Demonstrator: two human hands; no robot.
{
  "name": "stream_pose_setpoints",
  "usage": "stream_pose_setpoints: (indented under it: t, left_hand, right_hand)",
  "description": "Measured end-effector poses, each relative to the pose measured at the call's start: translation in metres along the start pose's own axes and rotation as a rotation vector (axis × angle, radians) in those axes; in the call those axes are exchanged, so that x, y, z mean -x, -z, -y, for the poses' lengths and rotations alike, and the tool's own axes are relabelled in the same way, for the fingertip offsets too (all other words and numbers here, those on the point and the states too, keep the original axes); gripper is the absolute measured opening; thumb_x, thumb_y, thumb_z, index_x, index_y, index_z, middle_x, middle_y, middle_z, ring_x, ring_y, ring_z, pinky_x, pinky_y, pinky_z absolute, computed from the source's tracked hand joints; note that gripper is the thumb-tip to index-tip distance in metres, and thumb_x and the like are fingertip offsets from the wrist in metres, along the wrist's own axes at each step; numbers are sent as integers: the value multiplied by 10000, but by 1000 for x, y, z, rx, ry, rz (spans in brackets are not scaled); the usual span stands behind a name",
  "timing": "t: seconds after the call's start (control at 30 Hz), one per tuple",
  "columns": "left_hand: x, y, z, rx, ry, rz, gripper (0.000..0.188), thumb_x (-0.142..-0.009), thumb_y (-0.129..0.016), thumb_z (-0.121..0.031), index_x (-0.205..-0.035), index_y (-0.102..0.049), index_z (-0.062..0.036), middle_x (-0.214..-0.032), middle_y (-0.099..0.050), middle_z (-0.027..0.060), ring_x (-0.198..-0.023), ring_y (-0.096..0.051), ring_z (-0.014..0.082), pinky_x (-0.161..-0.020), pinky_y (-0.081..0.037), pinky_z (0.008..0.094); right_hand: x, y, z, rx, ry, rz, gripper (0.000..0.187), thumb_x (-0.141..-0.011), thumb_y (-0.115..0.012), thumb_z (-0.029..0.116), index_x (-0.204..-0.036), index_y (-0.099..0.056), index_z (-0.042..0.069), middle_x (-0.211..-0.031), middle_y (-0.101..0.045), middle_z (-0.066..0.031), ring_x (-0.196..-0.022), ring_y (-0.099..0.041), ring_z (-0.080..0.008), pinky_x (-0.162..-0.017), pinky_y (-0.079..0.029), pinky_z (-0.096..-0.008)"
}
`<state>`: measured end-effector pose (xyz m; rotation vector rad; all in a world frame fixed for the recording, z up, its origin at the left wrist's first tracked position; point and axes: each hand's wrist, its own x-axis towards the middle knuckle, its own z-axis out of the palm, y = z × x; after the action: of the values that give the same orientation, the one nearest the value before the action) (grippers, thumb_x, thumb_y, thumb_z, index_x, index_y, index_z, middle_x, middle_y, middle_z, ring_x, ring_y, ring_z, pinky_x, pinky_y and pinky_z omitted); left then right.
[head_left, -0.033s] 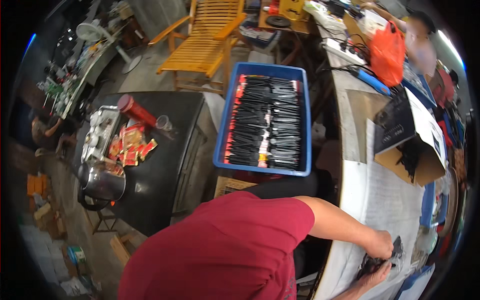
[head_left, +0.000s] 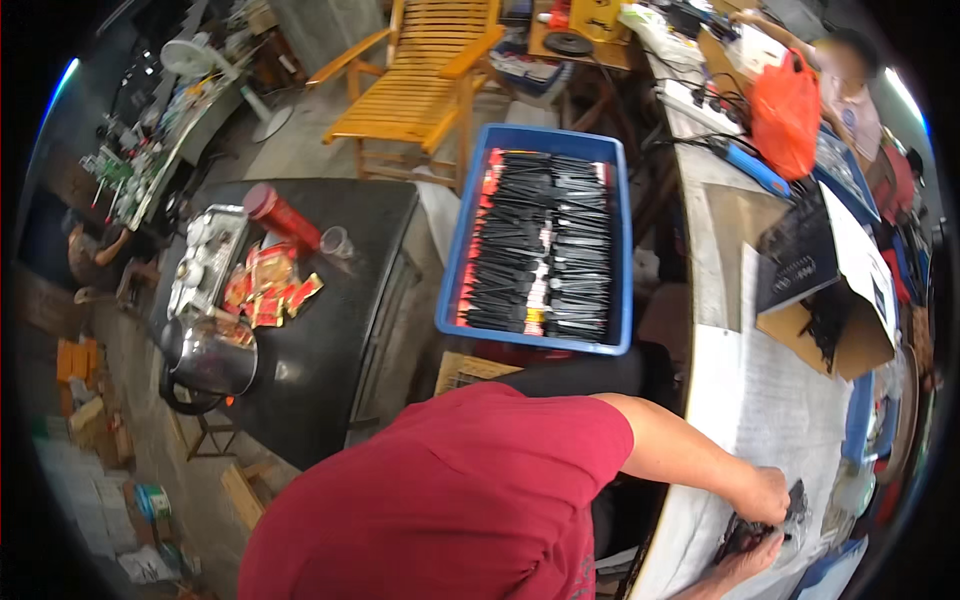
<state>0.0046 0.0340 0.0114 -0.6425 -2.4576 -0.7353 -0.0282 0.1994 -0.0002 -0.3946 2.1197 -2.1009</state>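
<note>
Black bundle (head_left: 738,538) lies lengthwise, eight to two o'clock. Left hand (head_left: 762,495) and right hand (head_left: 752,562) touch it; fingers' grip I cannot tell.

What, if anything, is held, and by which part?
Apparently a dark item, between the left hand and right hand; which part is gripped cannot be told.

Your left arm (head_left: 690,442) stretches outward, slightly bent, and your left hand (head_left: 762,496) has curled fingers; your right hand (head_left: 752,560) is close beside it.
</note>
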Motion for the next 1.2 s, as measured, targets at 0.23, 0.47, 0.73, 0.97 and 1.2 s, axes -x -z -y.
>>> stream_pose_setpoints:
  t: [0.23,0.47,0.73,0.97,1.2]
  left_hand:
    - [52,44,11,-9,-5,-215,166,-670,-521,-194,-584,-510,-53,-613,-534,96,-569,-552,274,-479,-419,379]
    - [132,101,17,-43,-11,-520,170,-693,-563,-169,-636,-443,-62,-614,-463,72,-564,-508,250,-483,-412,358]
    - [261,186,35,-156,414,-448,182,-721,-590,-148,-848,-553,-24,-764,-550,109,-751,-553,263,-620,-451,340]
    - [365,233,68,-298,944,-515,167,-733,-584,-134,-856,-584,-20,-789,-565,83,-744,-560,194,-665,-443,292]
    - [416,237,83,-205,1314,-796,207,-696,-636,-201,-801,-593,-28,-637,-545,54,-592,-528,132,-577,-432,280]
  right_hand:
    - [16,-45,11,183,313,-60,304,-761,-443,243,-739,-544,-43,-661,-506,-137,-552,-453,-210,-466,-360,-296]
    - [11,-21,-2,418,495,-72,229,-779,-512,219,-701,-503,4,-620,-460,-85,-529,-406,-191,-447,-312,-293]
    - [19,-27,8,20,109,-129,212,-741,-566,221,-773,-508,20,-654,-460,-71,-557,-403,-146,-465,-313,-269]
    - [-2,2,-18,38,186,-26,251,-851,-476,224,-965,-500,2,-739,-511,-30,-543,-389,-46,-431,-277,-146]
    - [-1,0,-22,55,173,-57,252,-841,-470,193,-1020,-492,18,-831,-506,-9,-572,-366,-40,-462,-283,-141]
